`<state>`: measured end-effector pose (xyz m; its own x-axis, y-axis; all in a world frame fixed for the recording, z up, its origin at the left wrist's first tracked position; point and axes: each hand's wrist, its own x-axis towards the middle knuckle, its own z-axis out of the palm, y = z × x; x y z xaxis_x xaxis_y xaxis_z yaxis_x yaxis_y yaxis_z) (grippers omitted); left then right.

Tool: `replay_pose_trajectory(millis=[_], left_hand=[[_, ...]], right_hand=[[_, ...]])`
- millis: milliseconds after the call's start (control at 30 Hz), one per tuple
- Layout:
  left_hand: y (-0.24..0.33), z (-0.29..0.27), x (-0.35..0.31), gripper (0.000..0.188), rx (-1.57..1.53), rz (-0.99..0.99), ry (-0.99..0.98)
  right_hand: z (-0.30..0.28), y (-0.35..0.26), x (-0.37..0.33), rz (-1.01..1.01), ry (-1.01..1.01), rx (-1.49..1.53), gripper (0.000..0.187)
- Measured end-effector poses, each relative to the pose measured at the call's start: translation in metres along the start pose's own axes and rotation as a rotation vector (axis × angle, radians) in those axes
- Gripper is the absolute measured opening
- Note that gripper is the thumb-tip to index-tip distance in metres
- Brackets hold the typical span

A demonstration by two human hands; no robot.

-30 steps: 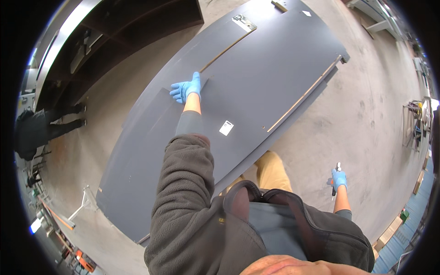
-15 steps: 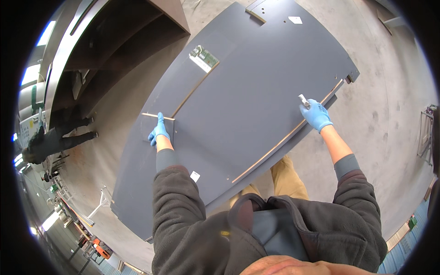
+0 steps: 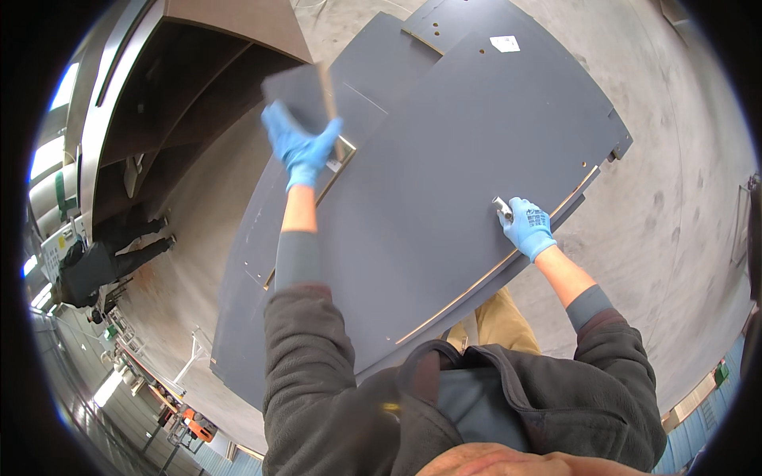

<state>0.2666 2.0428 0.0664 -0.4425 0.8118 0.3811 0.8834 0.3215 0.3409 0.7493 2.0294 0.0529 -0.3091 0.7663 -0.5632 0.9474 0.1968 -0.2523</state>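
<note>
The small grey panel (image 3: 292,89) is at the far left of the stacked boards, tilted, its pale edge strip facing right. The left hand (image 3: 302,151) is spread wide, thumb well apart from the fingers, and seems to have hold of it, though blur makes the grip hard to judge. A piece this flat would handle best with thumb and fingers squarely on opposite edges, kept level and clear of the large grey panel (image 3: 452,151), whose smooth face could scratch. The right hand, curled closed around a silver-headed tool (image 3: 502,209), is over that panel near its right edge; keeping the metal head off the surface would be prudent.

The tool's handle is hidden in the glove, so its kind can't be told. The small piece and left hand partly cover a pale packet (image 3: 343,149). At far left, another person (image 3: 87,274) appears small and distorted.
</note>
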Motion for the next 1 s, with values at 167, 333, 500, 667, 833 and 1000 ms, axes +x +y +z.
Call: replay_pose_trajectory(millis=[167,333,500,667,833,1000], left_hand=[[0.088,0.097,0.061,0.132,0.069,0.093,-0.161],[0.099,0.137,0.080,0.139,0.125,0.034,-0.334],[0.097,0.154,0.084,0.136,0.119,0.113,-0.294],[0.083,0.157,0.073,0.127,0.148,0.284,-0.339],[0.075,0.148,0.087,0.127,0.249,0.329,-0.516],[0.091,0.139,0.094,0.127,0.338,0.244,-0.671]], right_hand=[[-0.026,-0.010,0.004,0.067,-0.158,0.058,0.031],[-0.055,-0.011,0.016,0.217,-0.411,0.238,0.045],[-0.060,-0.015,0.022,0.209,-0.400,0.194,0.047],[-0.055,-0.018,0.021,0.205,-0.371,0.188,0.046],[-0.056,-0.018,0.022,0.206,-0.357,0.206,0.043],[-0.054,-0.019,0.023,0.234,-0.353,0.233,0.042]])
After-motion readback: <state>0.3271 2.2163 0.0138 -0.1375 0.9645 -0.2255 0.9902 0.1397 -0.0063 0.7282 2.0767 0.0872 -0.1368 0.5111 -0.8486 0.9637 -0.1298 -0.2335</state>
